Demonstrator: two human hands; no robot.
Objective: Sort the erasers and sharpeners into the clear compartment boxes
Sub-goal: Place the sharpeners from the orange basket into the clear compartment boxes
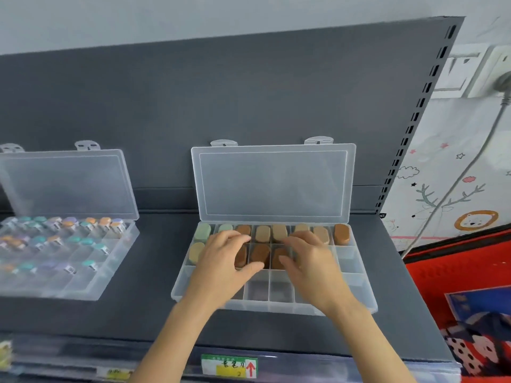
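Your left hand (218, 261) and right hand (311, 262) sit side by side over the centre box (359, 275), fingers bent down onto the erasers (341, 234) in its 2 upper rows; you cannot tell whether either hand pinches 1. A bare strip of shelf (154, 313) separates it from the left box (121, 252) of sharpeners (89, 263). Both lids stand open before the grey back panel (249, 92).

On my feed the left hand (224, 262) and right hand (311, 261), at the centre of the frame, are bare. Both forearms (177, 330) are bare as well, right down to the bottom edge.
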